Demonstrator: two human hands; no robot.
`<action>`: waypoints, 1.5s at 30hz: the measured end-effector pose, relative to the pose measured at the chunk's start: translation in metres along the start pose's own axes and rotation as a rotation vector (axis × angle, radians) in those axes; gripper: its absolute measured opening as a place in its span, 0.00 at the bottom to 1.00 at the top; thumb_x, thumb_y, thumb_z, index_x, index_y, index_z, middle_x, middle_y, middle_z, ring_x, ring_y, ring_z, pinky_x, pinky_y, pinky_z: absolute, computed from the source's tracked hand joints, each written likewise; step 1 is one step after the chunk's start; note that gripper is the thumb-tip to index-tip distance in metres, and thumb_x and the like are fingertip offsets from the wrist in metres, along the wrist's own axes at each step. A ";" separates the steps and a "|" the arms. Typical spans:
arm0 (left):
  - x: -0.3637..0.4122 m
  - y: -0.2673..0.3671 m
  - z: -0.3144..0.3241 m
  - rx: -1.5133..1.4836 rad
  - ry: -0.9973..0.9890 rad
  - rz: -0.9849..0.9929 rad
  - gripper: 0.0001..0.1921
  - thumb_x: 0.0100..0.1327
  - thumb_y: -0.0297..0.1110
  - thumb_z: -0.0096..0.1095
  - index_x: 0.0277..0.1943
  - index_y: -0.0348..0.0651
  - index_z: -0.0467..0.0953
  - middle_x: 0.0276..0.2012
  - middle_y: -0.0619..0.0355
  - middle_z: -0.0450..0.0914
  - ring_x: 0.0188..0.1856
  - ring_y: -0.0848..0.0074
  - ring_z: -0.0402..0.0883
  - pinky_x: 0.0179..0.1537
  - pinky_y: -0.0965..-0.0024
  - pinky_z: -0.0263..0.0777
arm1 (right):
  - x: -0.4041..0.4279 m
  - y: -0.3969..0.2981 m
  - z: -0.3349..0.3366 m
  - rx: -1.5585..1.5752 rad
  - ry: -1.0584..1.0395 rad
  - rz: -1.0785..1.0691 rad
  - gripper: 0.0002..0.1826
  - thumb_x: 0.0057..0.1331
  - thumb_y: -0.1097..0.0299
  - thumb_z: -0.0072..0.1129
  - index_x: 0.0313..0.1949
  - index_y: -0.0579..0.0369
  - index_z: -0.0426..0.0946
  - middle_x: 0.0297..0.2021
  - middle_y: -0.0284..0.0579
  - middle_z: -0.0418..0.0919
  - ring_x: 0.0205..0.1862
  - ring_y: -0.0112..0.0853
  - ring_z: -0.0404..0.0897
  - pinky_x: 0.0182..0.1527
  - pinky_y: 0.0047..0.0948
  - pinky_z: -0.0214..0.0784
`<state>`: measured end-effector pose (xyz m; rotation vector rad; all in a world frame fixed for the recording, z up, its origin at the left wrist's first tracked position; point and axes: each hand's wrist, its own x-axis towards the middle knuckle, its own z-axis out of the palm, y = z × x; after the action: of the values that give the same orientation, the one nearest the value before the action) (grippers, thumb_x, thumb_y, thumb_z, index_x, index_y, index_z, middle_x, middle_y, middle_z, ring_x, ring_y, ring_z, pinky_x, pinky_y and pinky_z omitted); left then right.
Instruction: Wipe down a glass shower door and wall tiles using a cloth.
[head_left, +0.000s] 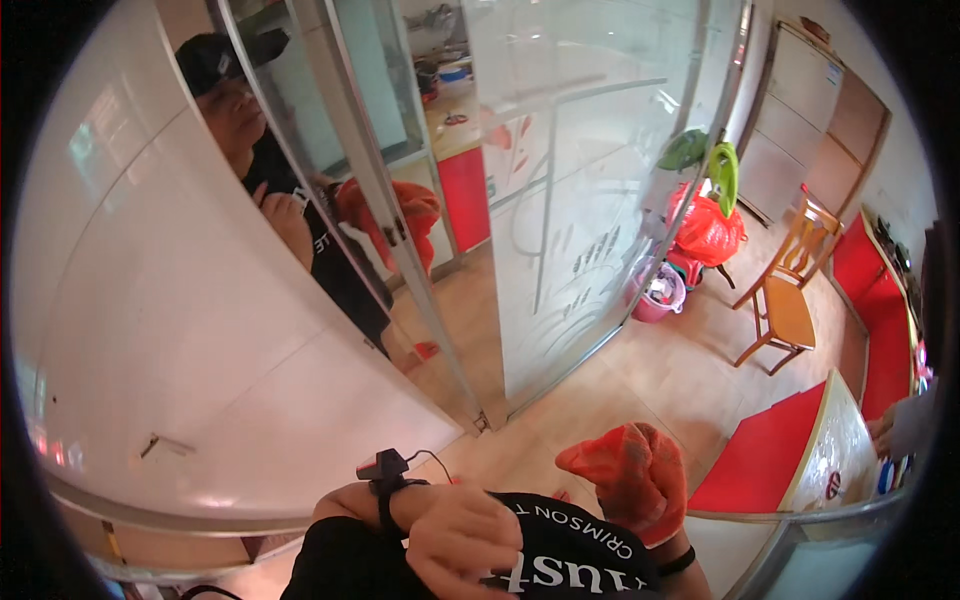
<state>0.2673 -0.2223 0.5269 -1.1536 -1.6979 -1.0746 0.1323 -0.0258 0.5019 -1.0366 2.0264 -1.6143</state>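
My right hand (664, 544) is wrapped in a thick red-orange cloth (634, 480), which hides the fingers. The cloth is bunched, with darker damp-looking patches, and stands up in front of my black shirt (547, 551). A dark band circles that wrist. My left hand (465, 536) rests close to the shirt front with bent fingers; its palm is hidden. Strapped to the left wrist is a small black device (386, 465) with a thin cable. Ahead, a framed reflective glass panel (360, 247) mirrors a person in a black cap and the red cloth.
A frosted glass door panel (592, 217) with etched patterns stands ahead. At left is a glossy white panel (187, 300). Right of the door are a pink bucket (656, 300), a red plastic bag (705, 232), a wooden chair (787, 300) and a red-fronted counter (765, 457).
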 end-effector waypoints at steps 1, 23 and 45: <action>-0.005 -0.002 0.000 0.052 0.035 -0.067 0.06 0.64 0.31 0.59 0.39 0.40 0.80 0.34 0.54 0.80 0.29 0.70 0.79 0.33 0.68 0.74 | 0.001 0.000 0.003 0.186 0.014 0.226 0.18 0.71 0.57 0.51 0.42 0.63 0.70 0.39 0.48 0.79 0.34 0.28 0.79 0.32 0.21 0.72; -0.123 0.022 0.005 -0.305 1.197 -1.332 0.13 0.67 0.32 0.57 0.53 0.42 0.75 0.38 0.62 0.81 0.39 0.79 0.80 0.41 0.75 0.77 | 0.069 0.026 0.084 0.060 -0.365 -0.321 0.32 0.64 0.64 0.58 0.66 0.54 0.59 0.65 0.58 0.58 0.65 0.44 0.63 0.59 0.42 0.63; -0.124 0.095 -0.097 0.026 0.401 -1.153 0.34 0.54 0.21 0.62 0.66 0.37 0.61 0.59 0.45 0.68 0.43 0.70 0.82 0.47 0.69 0.74 | 0.215 -0.209 0.158 -0.992 0.782 -1.495 0.27 0.54 0.67 0.66 0.55 0.51 0.77 0.56 0.56 0.64 0.55 0.48 0.71 0.49 0.37 0.72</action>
<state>0.4054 -0.3259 0.4625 0.2047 -1.9991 -1.7683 0.1613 -0.3070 0.6891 -3.2738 2.8082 -1.5052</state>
